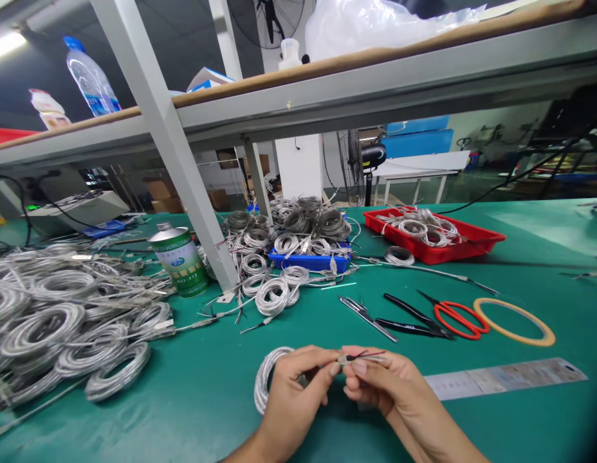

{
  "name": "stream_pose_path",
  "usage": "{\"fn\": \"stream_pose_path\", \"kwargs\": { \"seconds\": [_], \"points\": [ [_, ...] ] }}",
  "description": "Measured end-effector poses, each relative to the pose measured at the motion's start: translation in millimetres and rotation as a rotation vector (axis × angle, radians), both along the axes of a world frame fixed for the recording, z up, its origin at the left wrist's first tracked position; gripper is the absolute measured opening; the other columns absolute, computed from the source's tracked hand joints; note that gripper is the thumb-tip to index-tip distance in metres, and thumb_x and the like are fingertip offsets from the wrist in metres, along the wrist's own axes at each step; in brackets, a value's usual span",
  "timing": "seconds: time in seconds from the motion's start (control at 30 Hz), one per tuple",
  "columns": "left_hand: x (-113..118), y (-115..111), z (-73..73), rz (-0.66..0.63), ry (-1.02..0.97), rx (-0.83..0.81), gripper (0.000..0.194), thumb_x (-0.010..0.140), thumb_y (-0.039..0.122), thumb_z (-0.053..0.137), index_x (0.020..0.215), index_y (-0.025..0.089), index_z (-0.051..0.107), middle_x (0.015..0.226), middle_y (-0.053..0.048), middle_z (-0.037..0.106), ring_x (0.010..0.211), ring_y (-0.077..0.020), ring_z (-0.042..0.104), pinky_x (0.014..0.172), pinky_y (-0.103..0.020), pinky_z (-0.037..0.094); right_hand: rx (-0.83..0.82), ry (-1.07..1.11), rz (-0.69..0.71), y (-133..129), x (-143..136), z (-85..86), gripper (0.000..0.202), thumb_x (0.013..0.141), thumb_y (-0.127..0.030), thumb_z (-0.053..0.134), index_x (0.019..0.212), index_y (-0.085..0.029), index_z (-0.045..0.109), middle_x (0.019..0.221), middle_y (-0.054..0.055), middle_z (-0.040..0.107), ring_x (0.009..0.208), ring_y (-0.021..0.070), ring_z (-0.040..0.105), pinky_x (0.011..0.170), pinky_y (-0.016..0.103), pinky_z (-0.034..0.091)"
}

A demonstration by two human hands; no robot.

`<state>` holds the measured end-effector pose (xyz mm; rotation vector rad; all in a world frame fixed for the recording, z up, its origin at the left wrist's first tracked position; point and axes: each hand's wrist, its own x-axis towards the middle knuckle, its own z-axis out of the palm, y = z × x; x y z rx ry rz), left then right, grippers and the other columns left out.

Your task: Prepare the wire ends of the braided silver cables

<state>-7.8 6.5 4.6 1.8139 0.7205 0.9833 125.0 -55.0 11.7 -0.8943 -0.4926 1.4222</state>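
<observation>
Near the front middle of the green table, my left hand point(296, 399) pinches the left side of a small clear connector-like piece point(344, 360) at a cable's end. Thumb and fingers of my right hand point(392, 392) close on the same cable end from the right. Thin red and black wires point(366, 354) fan out above my right fingers. A coil of silvery cable point(266, 379) lies on the table behind my left hand, partly covered by it. My palms hide some of what is between the fingers.
Beyond my hands lie tweezers point(368, 318), black pliers point(414, 321), red-handled scissors point(460, 319), a tape roll point(544, 334) and a steel ruler point(511, 378). Cable coils point(52, 321) heap up left, near a green can point(180, 260). Blue point(308, 262) and red point(433, 252) trays hold more. A post point(168, 148) supports the shelf.
</observation>
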Motion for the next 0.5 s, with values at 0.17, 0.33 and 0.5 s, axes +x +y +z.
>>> {"fn": "stream_pose_path", "kwargs": {
  "seconds": [0.17,0.33,0.5],
  "points": [
    [-0.4,-0.7,-0.7,-0.013,0.004,0.002,0.019,0.079,0.023,0.056,0.085,0.014,0.072,0.064,-0.004,0.063,0.041,-0.0065,0.047,0.042,-0.019,0.037,-0.002,-0.023,-0.023,-0.6,-0.8,2.3,0.021,0.058,-0.024,0.078,0.076,-0.015,0.073,0.061,0.002,0.069,0.054,0.0084,0.061,0.057,0.018,0.053],
    [-0.6,-0.6,1.2,-0.008,0.018,0.001,0.02,0.079,0.025,0.055,0.084,0.014,0.072,0.063,-0.004,0.063,0.04,-0.0068,0.046,0.042,-0.019,0.037,0.004,-0.044,-0.035,-0.4,-1.9,3.1,0.023,0.056,-0.025,0.079,0.076,-0.015,0.073,0.059,0.002,0.069,0.054,0.0093,0.062,0.057,0.019,0.052],
    [-1.0,-0.2,0.3,-0.024,0.021,-0.01,0.021,0.08,0.026,0.055,0.087,0.016,0.072,0.063,-0.004,0.063,0.041,-0.0068,0.048,0.043,-0.019,0.038,0.067,-0.121,-0.041,-0.5,-2.7,-1.3,0.024,0.057,-0.029,0.079,0.077,-0.017,0.071,0.063,0.001,0.069,0.055,0.009,0.062,0.059,0.019,0.052]
  ]
}}
